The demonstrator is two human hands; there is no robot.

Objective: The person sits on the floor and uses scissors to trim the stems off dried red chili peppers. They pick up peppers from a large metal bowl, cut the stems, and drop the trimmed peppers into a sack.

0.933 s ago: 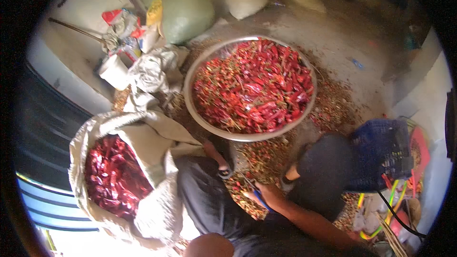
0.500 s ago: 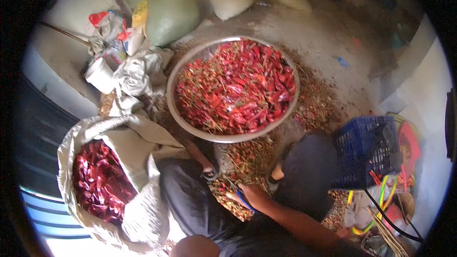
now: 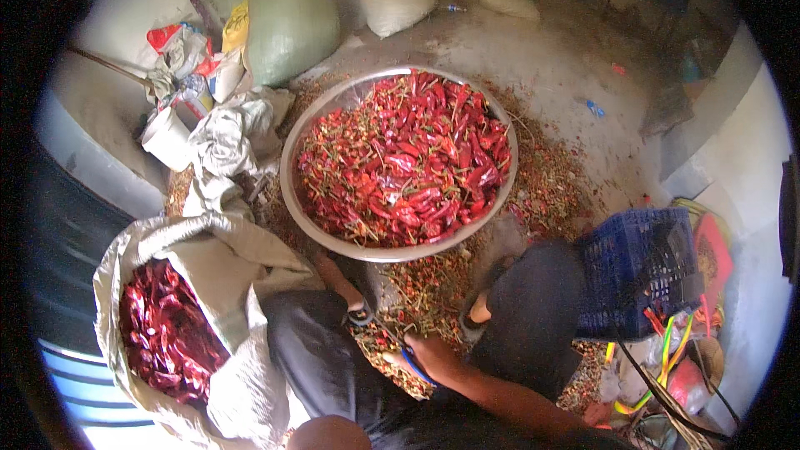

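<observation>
My right hand (image 3: 432, 358) is closed round blue-handled scissors (image 3: 414, 364), low between my legs and above a litter of stems and chilli scraps (image 3: 427, 283). The blades are thin and hard to make out against it. My left hand is out of sight; only a rounded bit of bare skin shows at the lower edge. In front of my feet stands a wide metal basin (image 3: 287, 175) heaped with dried red chillies (image 3: 417, 158), many with stems. Beside my left leg an open woven sack (image 3: 221, 262) holds glossy dark red chillies (image 3: 171, 333).
A blue plastic crate (image 3: 637, 271) is at my right, with yellow straps (image 3: 667, 358) and other odds and ends. Full sacks (image 3: 292, 25) line the back wall. At the left are a white bucket (image 3: 169, 137) and crumpled sacking (image 3: 229, 142).
The view has shifted slightly, so the basin and sack appear a little lower and further left. My right hand still grips the scissors, at nearly the same place between my legs.
</observation>
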